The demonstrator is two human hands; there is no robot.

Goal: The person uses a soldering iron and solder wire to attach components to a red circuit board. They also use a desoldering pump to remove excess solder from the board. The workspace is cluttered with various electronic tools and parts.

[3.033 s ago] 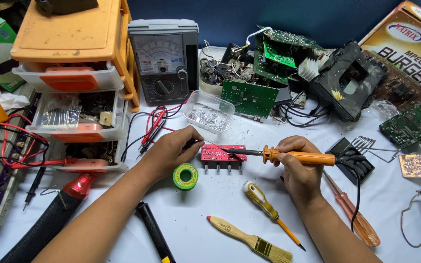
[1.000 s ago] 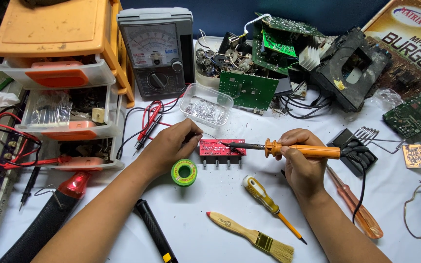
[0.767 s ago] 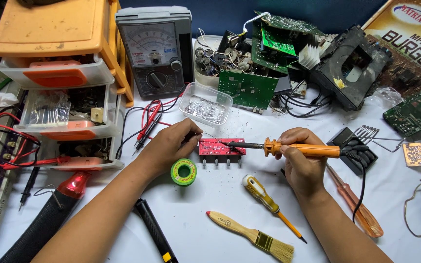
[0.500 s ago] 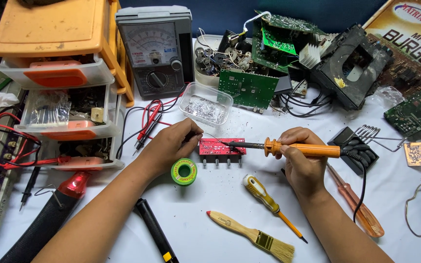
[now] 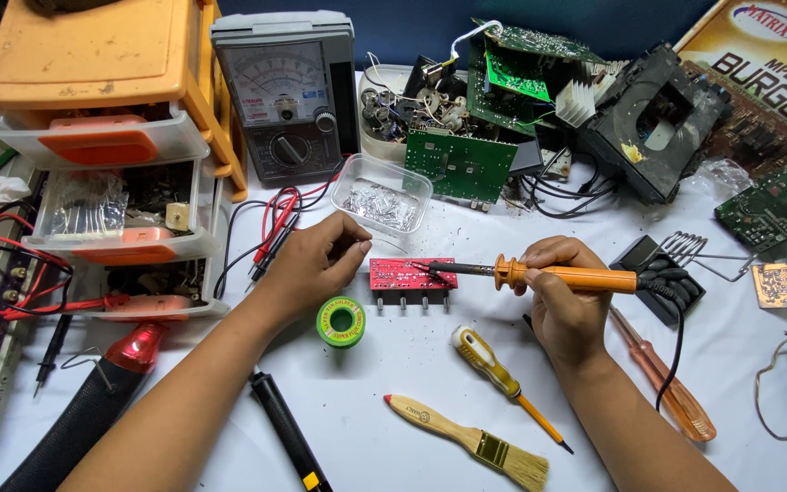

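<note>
A small red circuit board (image 5: 403, 273) lies on the white table between my hands. My right hand (image 5: 562, 296) grips an orange-handled soldering iron (image 5: 562, 274), and its tip rests on the board's right part. My left hand (image 5: 316, 260) sits just left of the board with fingers pinched; a thin solder wire seems to run from them toward the board. A green solder spool (image 5: 341, 322) lies just below my left hand.
A clear plastic tub (image 5: 382, 193) and an analogue multimeter (image 5: 284, 96) stand behind the board. An orange drawer unit (image 5: 102, 137) is at left, green boards and scrap electronics (image 5: 539, 100) at the back. A yellow screwdriver (image 5: 494, 369), brush (image 5: 466, 439), and orange screwdriver (image 5: 662, 378) lie in front.
Almost nothing has changed. Both hands stay at the red board, and the iron's tip holds on the same spot.
</note>
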